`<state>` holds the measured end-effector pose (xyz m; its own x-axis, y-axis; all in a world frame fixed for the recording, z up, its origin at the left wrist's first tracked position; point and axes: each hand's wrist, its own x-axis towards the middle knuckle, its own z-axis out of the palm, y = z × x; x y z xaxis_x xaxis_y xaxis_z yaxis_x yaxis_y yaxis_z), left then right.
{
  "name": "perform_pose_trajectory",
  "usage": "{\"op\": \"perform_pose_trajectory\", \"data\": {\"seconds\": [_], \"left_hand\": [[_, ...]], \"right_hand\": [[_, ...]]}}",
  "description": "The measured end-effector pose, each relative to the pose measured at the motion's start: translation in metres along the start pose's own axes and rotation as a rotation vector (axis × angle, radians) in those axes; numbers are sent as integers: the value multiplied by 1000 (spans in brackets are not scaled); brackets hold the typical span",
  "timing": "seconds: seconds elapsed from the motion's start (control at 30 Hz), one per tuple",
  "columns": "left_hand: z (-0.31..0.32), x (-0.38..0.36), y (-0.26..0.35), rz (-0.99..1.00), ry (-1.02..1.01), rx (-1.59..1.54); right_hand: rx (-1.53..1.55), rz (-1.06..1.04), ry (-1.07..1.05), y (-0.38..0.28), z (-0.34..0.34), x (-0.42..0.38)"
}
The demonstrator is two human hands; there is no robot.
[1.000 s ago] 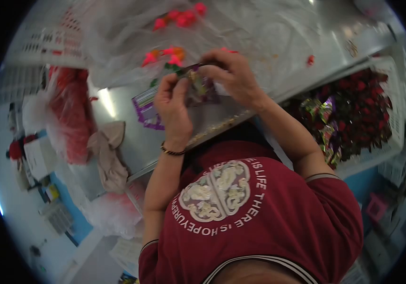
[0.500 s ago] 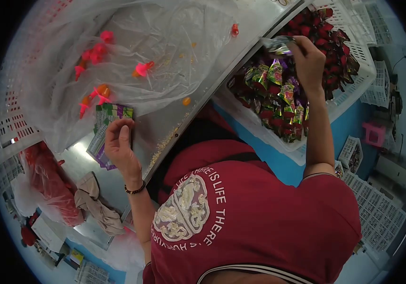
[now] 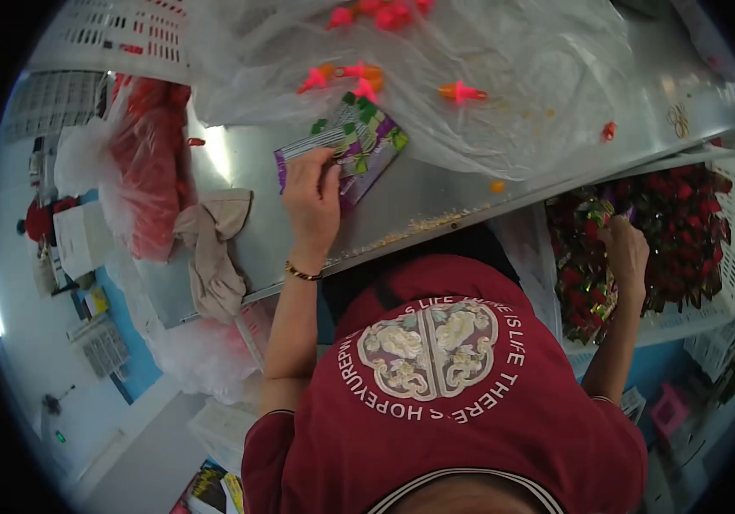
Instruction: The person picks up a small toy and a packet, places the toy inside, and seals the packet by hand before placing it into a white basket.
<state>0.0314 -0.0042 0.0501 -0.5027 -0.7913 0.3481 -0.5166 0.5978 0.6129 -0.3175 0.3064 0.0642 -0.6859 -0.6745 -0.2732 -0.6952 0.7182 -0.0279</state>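
Observation:
Flat purple-and-green packets (image 3: pixel 376 163) lie fanned on the metal table. My left hand (image 3: pixel 309 214) is over them, its fingers and thumb closed on a packet with a striped side facing up. To the right, my right hand (image 3: pixel 626 253) reaches down into a white plastic crate (image 3: pixel 734 265), fingers closed on a shiny green packet (image 3: pixel 604 211); the fingertips are partly hidden. Dark red packets (image 3: pixel 684 223) fill much of that crate, with green shiny ones at its left. Orange pieces with bright pink plastic parts (image 3: pixel 463 92) lie on clear plastic sheeting (image 3: pixel 513 51) beyond my left hand.
The metal table's edge (image 3: pixel 453 224) runs between me and the sheeting, with pale crumbs along it. A beige cloth (image 3: pixel 213 257) hangs at the table's left side, near a bag of red items (image 3: pixel 151 171). A white basket (image 3: pixel 110 34) stands at upper left.
The view has turned, shifting the scene. My right hand has lowered from above the crate with a silvery packet down among the packets. My left hand has moved onto the flat packets.

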Motion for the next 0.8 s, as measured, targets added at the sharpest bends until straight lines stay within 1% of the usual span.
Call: {"op": "perform_pose_trajectory", "data": {"seconds": [0.03, 0.1, 0.13, 0.17, 0.2, 0.23, 0.27, 0.33, 0.37, 0.43, 0.47, 0.53, 0.57, 0.6, 0.63, 0.7, 0.8], "left_hand": [[3, -1, 1, -7, 20, 16], [8, 0, 4, 81, -42, 197], [9, 1, 5, 76, -27, 200], [10, 1, 5, 68, -59, 233], [11, 2, 6, 62, -94, 267], [10, 5, 8, 60, -88, 271], [7, 9, 9, 73, -52, 245], [5, 12, 6, 80, -16, 229], [6, 13, 3, 78, -25, 243], [10, 15, -4, 75, -35, 255], [15, 15, -7, 110, -58, 285], [18, 17, -6, 145, -86, 312], [18, 18, -5, 172, -141, 375], [17, 19, -5, 199, -196, 439], [19, 21, -7, 197, -196, 442], [21, 24, -11, 296, -232, 532], [18, 28, -5, 288, -212, 538]], "right_hand": [[67, -82, 91, -14, -12, 7], [330, -270, 274, -70, -30, 34], [453, -378, 288, -101, -32, 47], [577, -482, 299, -133, -34, 58], [565, -592, 372, -162, -38, 65], [553, -700, 444, -185, -41, 71], [557, -707, 444, -202, -41, 80], [331, -645, 684, -226, -32, 97], [336, -649, 684, -229, -25, 107], [215, -488, 275, -228, -13, 120], [215, -487, 275, -227, -7, 120], [397, -497, 274, -224, -2, 118], [396, -497, 272, -224, -2, 115], [512, -502, 272, -224, -3, 112], [629, -508, 271, -224, -4, 109], [607, -507, 291, -225, -3, 106], [587, -489, 309, -221, -6, 104]]}}
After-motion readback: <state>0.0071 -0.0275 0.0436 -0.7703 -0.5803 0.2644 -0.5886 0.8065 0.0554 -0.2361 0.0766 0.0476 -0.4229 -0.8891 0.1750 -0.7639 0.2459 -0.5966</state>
